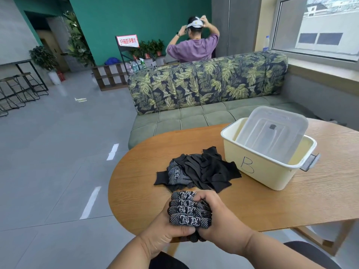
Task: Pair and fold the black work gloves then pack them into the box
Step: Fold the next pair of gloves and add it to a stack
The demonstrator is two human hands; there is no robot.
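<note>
Left hand (167,228) and right hand (215,216), fingers (196,198) curled, grip the folded black dotted gloves (187,212) at the oval wooden worktop (272,206) edge. Loose black glove pile (200,169) lies just beyond, beside the cream plastic box marked B (258,167), whose clear lid (272,133) leans inside.

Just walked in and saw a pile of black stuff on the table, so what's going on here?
A person is sorting black work gloves. Both hands, left hand and right hand, grip a folded bundle of gloves over the table's near edge. A loose pile of gloves lies beside the cream box marked B, whose clear lid is propped inside it.
</note>
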